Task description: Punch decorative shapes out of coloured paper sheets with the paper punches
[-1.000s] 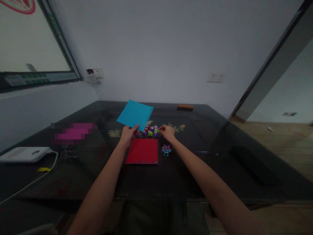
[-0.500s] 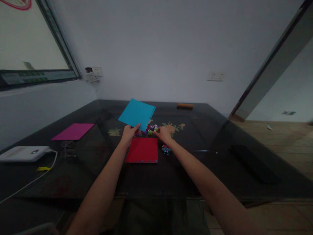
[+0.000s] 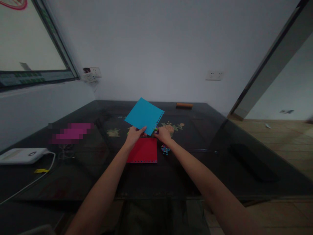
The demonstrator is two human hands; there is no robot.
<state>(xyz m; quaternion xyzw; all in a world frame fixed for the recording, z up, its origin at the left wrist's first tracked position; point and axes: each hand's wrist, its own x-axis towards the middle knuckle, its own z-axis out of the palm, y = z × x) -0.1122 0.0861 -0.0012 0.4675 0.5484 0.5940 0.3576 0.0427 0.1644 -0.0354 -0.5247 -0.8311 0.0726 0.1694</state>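
My left hand (image 3: 134, 136) is closed on the lower edge of a blue square sheet (image 3: 144, 114), its thumb lying on top. The sheet is tilted above the table, a row of punched holes along its right edge. My right hand (image 3: 164, 134) is curled beside the sheet's lower corner. A small green piece with an eye on it (image 3: 156, 131) shows at its fingertips; whether it is gripped is unclear. The sheet hides most of the other eyed pieces. Below both hands lies a red sheet (image 3: 143, 150) with holes along its near edge.
Small blue beads or bits (image 3: 165, 149) lie right of the red sheet. On the dark table (image 3: 190, 176) are a pink sheet (image 3: 72, 133), pixelated, a white device (image 3: 23, 156) with a cable, a brown roll (image 3: 184, 105) and a black slab (image 3: 253, 163).
My left hand has moved right with the blue sheet, which now covers most of the small eyed pieces. My right hand stays in about the same place.
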